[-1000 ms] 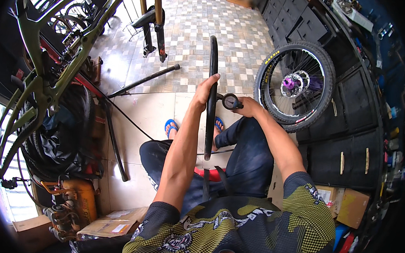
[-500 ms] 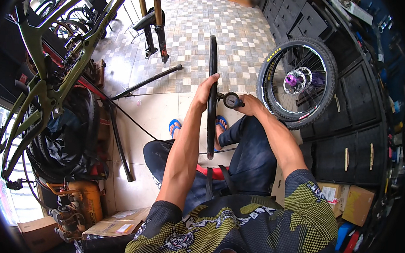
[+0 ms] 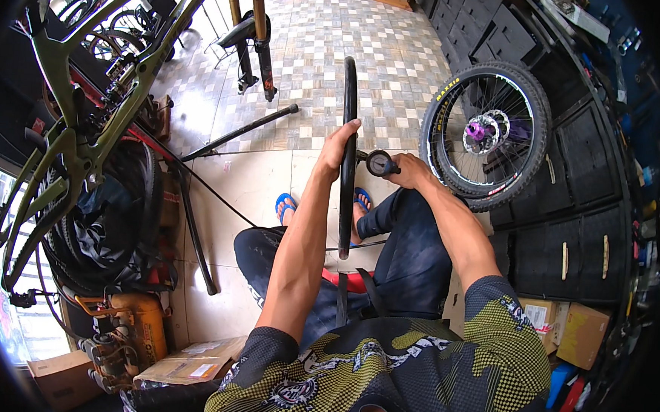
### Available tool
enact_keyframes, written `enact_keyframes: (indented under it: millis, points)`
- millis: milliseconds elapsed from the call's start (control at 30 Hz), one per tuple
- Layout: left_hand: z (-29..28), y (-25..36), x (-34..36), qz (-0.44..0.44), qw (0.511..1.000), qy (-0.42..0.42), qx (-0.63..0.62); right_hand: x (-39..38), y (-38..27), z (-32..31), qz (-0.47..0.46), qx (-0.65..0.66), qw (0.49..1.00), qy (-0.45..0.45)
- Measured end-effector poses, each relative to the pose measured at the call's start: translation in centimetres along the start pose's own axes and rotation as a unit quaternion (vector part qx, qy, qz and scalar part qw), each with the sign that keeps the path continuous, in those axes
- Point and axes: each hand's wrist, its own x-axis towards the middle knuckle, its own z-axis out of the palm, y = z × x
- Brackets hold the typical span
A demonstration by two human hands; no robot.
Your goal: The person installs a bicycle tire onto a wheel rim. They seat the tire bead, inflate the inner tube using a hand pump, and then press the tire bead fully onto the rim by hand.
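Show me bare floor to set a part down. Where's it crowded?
Free: patterned tiles between the fork and wheel; pale tiles between left knee and orange tank. Crowded: tires under the green frame; wheel beside the black cabinet; between left hand and right hand, around the gauge.

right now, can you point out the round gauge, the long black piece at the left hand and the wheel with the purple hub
Round gauge (image 3: 379,163): head view, on its dial face.
Long black piece (image 3: 349,169): head view, near its middle.
Wheel with the purple hub (image 3: 476,130): head view, on the hub.
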Motion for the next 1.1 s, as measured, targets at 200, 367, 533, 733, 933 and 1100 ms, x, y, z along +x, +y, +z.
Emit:
enact_keyframes:
  millis: [200, 367, 533, 733, 933, 1100]
  points:
    - [-0.5, 0.0, -0.1, -0.005, 1.0, -0.01, 0.013, 0.7, 0.8, 0.5, 0.002, -0.012, 1.0, -0.017]
    - [-1.6, 0.9, -0.3, 0.042, 0.982, 0.088, 0.162, 1.6, 1.2, 1.4, 0.091, -0.04, 0.995, -0.021]
    - [-2.2, 5.4, -2.1, 0.165, 0.912, 0.217, 0.306, 4.3, 3.7, 0.4, 0.214, 0.05, 0.973, -0.07]
    - [-7.5, 7.1, 0.1, 0.189, 0.744, 0.378, 0.517, 6.8, 14.3, 5.4, 0.215, 0.057, 0.975, 0.009]
    - [-12.6, 8.3, 0.1, 0.138, 0.723, 0.382, 0.558, 3.0, 20.7, 19.8, 0.238, 0.168, 0.954, 0.072]
    - [-11.6, 9.3, 1.6, 0.178, 0.737, 0.337, 0.559, 1.5, 24.6, 26.8, 0.302, 0.161, 0.938, -0.052]
